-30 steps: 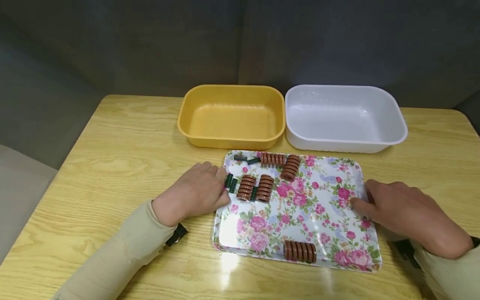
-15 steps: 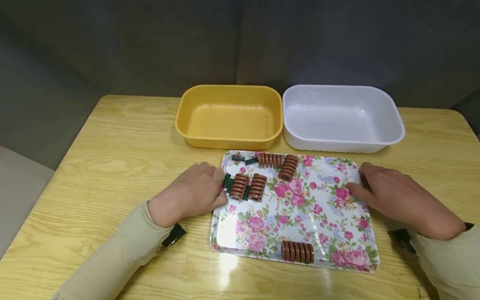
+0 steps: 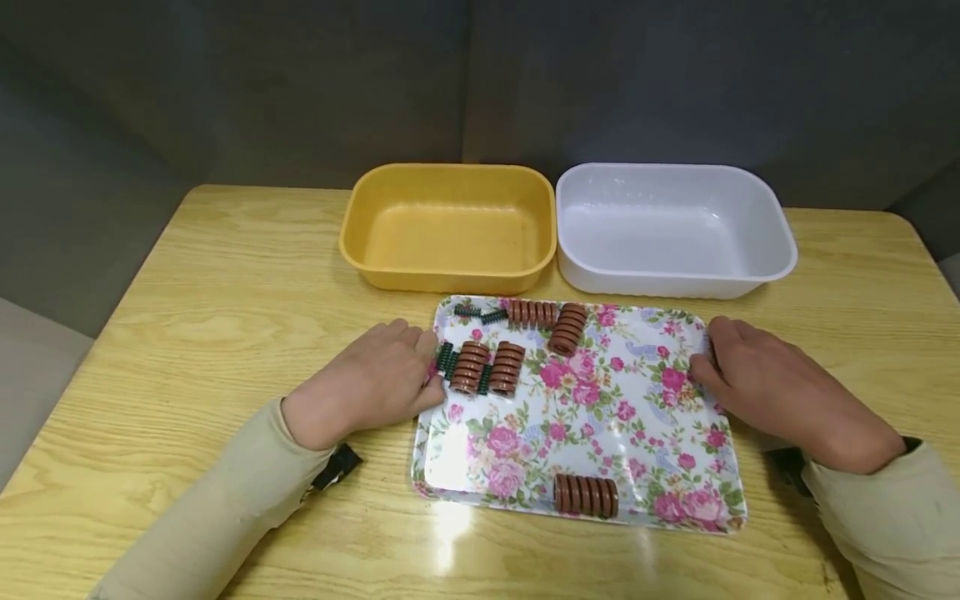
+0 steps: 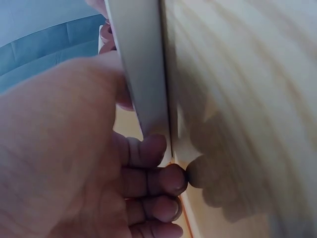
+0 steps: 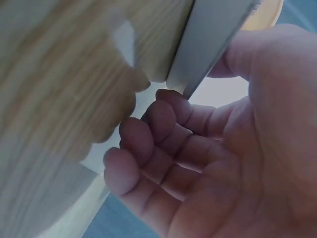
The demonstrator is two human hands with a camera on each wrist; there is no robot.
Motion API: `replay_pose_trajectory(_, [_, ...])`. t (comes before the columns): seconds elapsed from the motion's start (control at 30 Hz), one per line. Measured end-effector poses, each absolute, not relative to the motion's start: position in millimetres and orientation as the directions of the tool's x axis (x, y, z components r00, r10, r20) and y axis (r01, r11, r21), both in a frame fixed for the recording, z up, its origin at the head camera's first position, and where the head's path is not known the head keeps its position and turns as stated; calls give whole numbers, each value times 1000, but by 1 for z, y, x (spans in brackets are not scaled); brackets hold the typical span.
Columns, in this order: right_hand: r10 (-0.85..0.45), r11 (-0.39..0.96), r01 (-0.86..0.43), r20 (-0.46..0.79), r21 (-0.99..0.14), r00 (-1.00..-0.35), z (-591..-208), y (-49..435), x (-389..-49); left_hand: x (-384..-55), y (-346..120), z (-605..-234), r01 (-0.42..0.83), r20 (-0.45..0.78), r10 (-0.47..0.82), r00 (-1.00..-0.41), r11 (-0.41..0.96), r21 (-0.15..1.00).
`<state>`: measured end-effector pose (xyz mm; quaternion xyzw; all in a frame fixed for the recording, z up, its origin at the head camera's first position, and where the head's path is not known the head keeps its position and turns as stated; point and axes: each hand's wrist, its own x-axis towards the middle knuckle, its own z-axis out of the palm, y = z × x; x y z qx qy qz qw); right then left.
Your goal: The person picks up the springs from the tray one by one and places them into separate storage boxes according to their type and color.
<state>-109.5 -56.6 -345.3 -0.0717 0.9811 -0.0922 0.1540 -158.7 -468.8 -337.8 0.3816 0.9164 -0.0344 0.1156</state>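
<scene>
A flower-patterned tray (image 3: pixel 637 433) lies on the table, with brown coil springs and small dark green springs on it. My left hand (image 3: pixel 371 379) grips its left rim, thumb at the edge and fingers curled at the side. On the right rim my right hand (image 3: pixel 795 392) holds in the same way. Beside the left hand, two brown springs (image 3: pixel 469 367) stand near green springs (image 3: pixel 446 358). Along the far rim lie two more brown springs (image 3: pixel 532 314) and green springs (image 3: pixel 467 311). One brown spring (image 3: pixel 586 496) rests by the near rim.
Behind the tray, a yellow bin (image 3: pixel 450 273) and a white bin (image 3: pixel 675 283) stand side by side with nothing in them. The wooden table (image 3: pixel 225 283) extends to both sides. A dark wall panel (image 3: pixel 300 92) rises at the back.
My right hand has moved farther back along the tray's right rim. The two middle brown springs have shifted left, closer to the green ones. The whole head view has shifted slightly.
</scene>
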Motion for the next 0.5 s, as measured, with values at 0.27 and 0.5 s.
replay_pose_trajectory(0.27, [-156, 970, -91, -289, -227, -945, -346, -59, -109, -160, -471, -337, 717, -214, 711, -670, 694, 60])
replay_pose_trajectory(0.5, [-161, 968, -92, -296, -235, -941, -343, -61, -107, -165, -472, -331, 690, -289, 692, -662, 713, 124])
